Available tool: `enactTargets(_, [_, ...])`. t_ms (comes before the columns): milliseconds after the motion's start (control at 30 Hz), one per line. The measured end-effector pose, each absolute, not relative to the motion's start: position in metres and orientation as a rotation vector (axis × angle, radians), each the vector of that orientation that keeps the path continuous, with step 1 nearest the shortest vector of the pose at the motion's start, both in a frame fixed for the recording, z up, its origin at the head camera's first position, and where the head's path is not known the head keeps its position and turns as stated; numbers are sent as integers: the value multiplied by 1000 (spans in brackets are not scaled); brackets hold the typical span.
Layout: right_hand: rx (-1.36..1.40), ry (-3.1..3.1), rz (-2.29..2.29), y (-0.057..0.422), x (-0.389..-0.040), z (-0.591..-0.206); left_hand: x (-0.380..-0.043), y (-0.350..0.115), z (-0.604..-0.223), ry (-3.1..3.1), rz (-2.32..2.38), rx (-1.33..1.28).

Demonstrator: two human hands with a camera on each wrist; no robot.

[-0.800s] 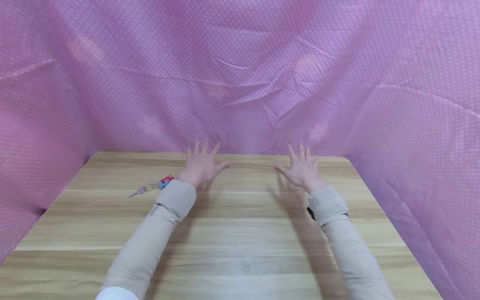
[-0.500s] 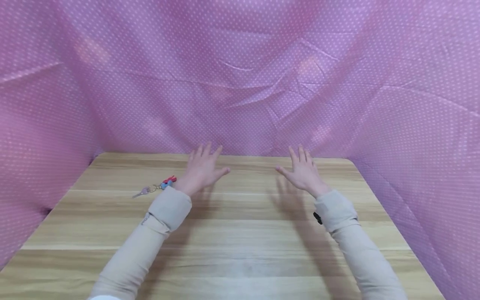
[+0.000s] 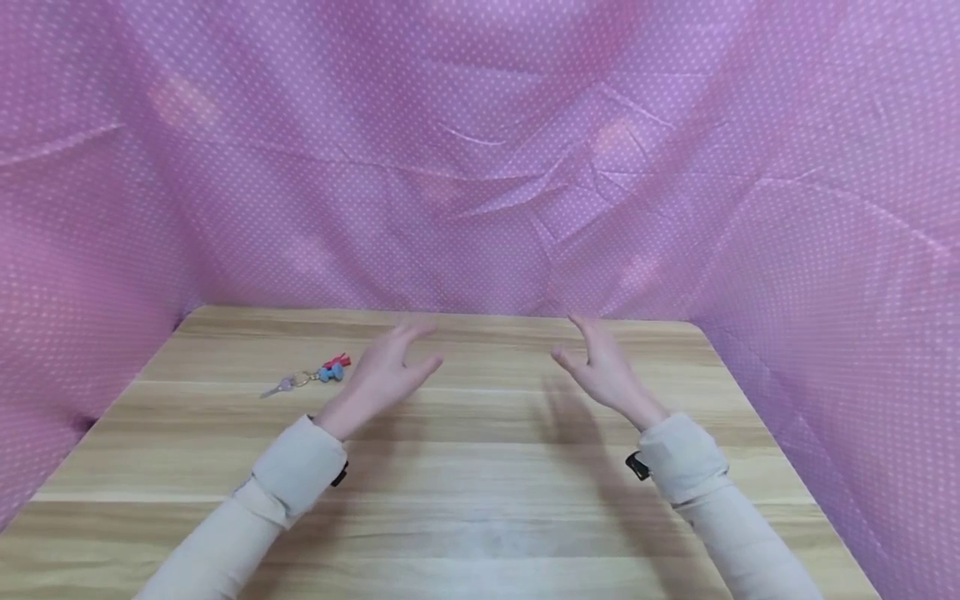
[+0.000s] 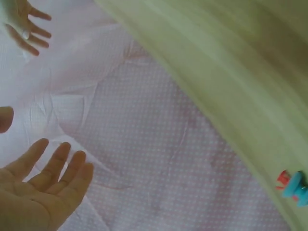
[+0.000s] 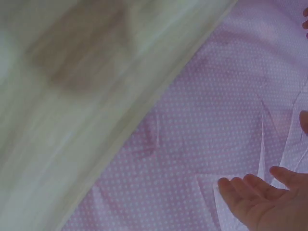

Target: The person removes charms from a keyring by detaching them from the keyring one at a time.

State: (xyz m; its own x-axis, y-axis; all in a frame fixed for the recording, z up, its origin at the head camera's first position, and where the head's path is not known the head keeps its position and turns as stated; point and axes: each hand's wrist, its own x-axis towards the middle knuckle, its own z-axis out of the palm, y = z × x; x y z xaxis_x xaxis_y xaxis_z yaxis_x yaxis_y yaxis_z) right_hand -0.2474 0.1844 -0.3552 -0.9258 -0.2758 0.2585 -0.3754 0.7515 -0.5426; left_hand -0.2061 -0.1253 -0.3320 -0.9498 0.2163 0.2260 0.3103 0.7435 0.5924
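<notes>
My left hand (image 3: 382, 371) hovers over the far part of the table, fingers extended and thumb spread, holding nothing. A bunch of small items lies just left of it: a key (image 3: 279, 387) on a ring, with a blue charm (image 3: 331, 372) and a red bow-like piece (image 3: 339, 360). In the left wrist view the blue charm (image 4: 296, 188) shows at the right edge. Across from it, my right hand (image 3: 606, 371) is also raised above the wood, palm turned inward, with nothing in it. Both palms face each other, a wide gap between them.
The wood-grain table (image 3: 480, 475) ends at a far edge just beyond the hands. Pink dotted cloth (image 3: 480, 233) hangs behind it and along both sides. Dark bands sit at the cuffs, one at the right wrist (image 3: 637, 466).
Both hands have drawn back from the far edge toward me, and their palms have turned inward. The left moved further, leaving the key bunch fully in sight.
</notes>
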Motion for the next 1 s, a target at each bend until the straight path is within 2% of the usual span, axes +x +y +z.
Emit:
enactTargets(433, [544, -2602, 1142, 173, -239, -387, -195, -157, -362, -2568, -1248, -372])
enactTargets(600, [522, -2499, 1249, 169, -241, -388, -198, -177, -372, -2577, -1229, -382])
enactTargets(833, [537, -2551, 1279, 164, -245, -391, -210, -220, -385, -2791, -978, -600])
enactTargets(1000, [547, -2576, 1318, 156, -248, -394, -217, -253, -396, -2839, -924, -518])
